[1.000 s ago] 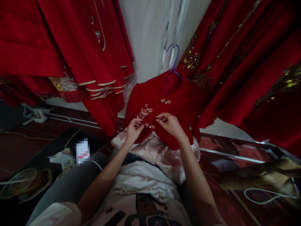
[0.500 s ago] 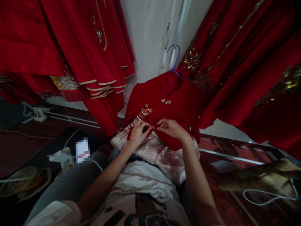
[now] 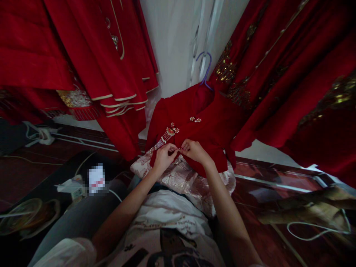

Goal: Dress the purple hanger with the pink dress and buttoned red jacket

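A red jacket (image 3: 205, 137) on a purple hanger (image 3: 206, 68) lies over a pale patterned cushion (image 3: 178, 174) on my lap. Near the jacket's lower front edge, my left hand (image 3: 164, 157) pinches one side of a small beaded ornament (image 3: 180, 149). From the other side my right hand (image 3: 196, 151) closes finger and thumb on the same ornament, which the fingertips mostly cover. Higher on the jacket sit a fan-shaped beaded tassel (image 3: 169, 132) and another beaded clasp (image 3: 195, 119).
Red garments (image 3: 91, 48) with gold trim hang at the left, and more sequined red garments (image 3: 278, 81) hang at the right. To my left are a white power strip (image 3: 73, 187) and a clear plastic bowl (image 3: 23, 217). A pale cord (image 3: 317, 230) loops at the lower right.
My right hand has moved left and closed on the beaded ornament, where it was apart before. The left hand keeps its pinch in nearly the same place.
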`<action>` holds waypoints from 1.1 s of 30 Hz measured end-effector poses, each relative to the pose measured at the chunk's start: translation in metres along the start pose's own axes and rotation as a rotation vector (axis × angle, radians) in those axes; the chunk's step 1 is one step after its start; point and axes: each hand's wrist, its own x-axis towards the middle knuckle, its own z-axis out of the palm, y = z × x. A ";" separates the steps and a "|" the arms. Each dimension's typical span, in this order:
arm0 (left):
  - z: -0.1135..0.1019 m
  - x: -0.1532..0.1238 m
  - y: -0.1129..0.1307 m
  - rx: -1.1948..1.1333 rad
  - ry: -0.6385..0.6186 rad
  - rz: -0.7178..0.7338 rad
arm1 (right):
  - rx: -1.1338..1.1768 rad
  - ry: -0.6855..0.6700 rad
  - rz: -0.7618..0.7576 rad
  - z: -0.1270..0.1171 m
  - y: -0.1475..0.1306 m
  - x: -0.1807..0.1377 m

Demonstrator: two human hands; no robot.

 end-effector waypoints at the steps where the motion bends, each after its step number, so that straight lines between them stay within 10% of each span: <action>1: -0.002 0.003 0.002 0.010 0.006 0.022 | 0.018 -0.022 0.002 -0.003 0.000 -0.001; 7: -0.031 0.055 0.006 0.342 0.119 0.236 | 0.135 -0.146 0.015 -0.028 0.006 -0.009; 23: -0.068 0.143 0.009 0.512 -0.461 0.689 | 0.202 -0.162 0.050 -0.034 0.004 -0.011; 33: -0.041 0.148 0.027 0.489 -0.262 0.686 | 0.264 -0.315 0.066 -0.044 0.001 -0.017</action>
